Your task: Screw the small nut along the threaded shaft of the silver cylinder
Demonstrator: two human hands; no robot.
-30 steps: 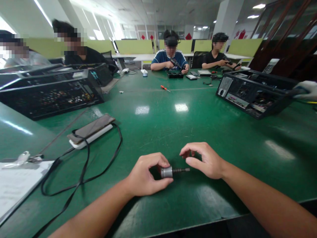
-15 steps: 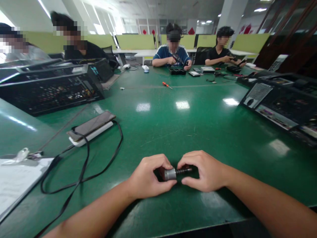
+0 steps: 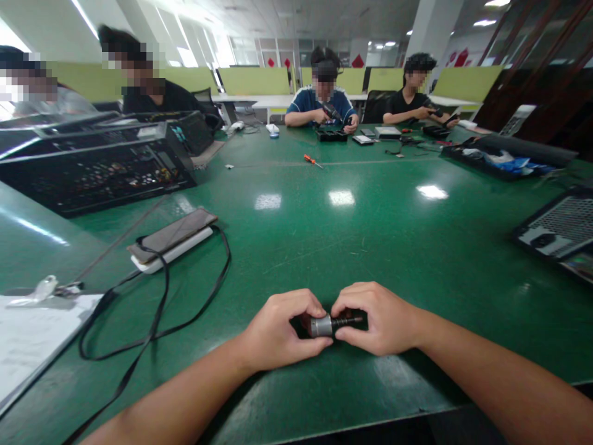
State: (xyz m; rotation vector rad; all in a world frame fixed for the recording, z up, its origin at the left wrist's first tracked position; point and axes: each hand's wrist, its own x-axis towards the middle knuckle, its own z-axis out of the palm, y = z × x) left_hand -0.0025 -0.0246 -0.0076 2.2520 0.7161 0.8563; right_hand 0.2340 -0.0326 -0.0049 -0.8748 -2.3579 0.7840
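In front of me, just above the green table, is a small silver cylinder with a dark, ribbed shaft tapering to a thin tip that points right. It looks like the chuck end of a power screwdriver; its exact kind is unclear. My left hand is closed round the cylinder, thumb below and fingers above, hiding its left end. My right hand curls around the shaft, its thumb and finger closing in at the shaft's base beside the cylinder.
To the left lie a clipboard with paper, a black cable and a phone-like slab on a white bar. Computer cases stand at both sides. An orange screwdriver lies farther off; several people sit beyond.
The right thumb and finger have come closer together at the shaft's base. At the right, the computer case has shifted nearer and outward, uncovering a black tray with blue and white bags.
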